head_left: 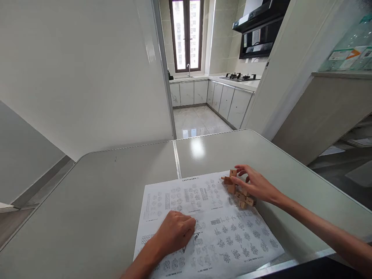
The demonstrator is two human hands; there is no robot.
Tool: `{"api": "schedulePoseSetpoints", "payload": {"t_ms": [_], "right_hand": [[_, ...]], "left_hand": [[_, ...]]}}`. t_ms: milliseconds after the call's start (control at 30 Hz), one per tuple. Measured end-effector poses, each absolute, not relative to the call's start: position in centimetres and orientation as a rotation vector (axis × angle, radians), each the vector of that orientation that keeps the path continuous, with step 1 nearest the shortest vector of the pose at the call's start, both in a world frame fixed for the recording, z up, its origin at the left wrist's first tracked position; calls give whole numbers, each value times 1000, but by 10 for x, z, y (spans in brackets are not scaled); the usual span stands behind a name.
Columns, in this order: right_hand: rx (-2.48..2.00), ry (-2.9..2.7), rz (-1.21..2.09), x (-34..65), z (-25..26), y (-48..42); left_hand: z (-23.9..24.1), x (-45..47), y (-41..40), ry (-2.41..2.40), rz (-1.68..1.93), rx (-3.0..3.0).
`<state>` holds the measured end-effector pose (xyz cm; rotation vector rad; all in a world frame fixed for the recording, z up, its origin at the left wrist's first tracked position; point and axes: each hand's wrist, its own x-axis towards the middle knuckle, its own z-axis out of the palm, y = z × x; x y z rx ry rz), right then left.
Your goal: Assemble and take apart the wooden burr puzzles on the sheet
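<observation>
My left hand (178,229) rests in a loose fist on a large white printed sheet (209,217), and nothing shows in its curled fingers. Rows of small line diagrams and short captions cover the paper. At the sheet's upper right corner stands a cluster of small numbered wooden blocks (241,198), some marked 2. My right hand (252,183) reaches over them from the right. Its thumb and index finger close about an upright wooden block (233,173) at the top of the cluster. The palm side of this hand is hidden, and part of the cluster lies behind the fingers.
The sheet lies on a pale grey-green table (110,205) with a light seam (176,159) across it. A white wall (87,77) borders the far left side. Beyond the table are a kitchen with a stove (240,76) and, at right, a ledge with plastic bottles (348,54).
</observation>
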<state>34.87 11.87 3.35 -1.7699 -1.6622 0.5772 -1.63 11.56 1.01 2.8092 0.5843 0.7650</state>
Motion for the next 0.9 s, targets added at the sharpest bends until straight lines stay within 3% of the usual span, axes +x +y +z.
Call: {"api": "schedulePoseSetpoints", "payload": {"t_ms": [467, 900], "right_hand": [[-1512, -1519, 1177, 343, 40, 161], [-1340, -1131, 1237, 333, 8, 174]], "left_hand": [[7, -17, 117, 626, 741, 2758], [8, -18, 115, 622, 691, 2778]]}}
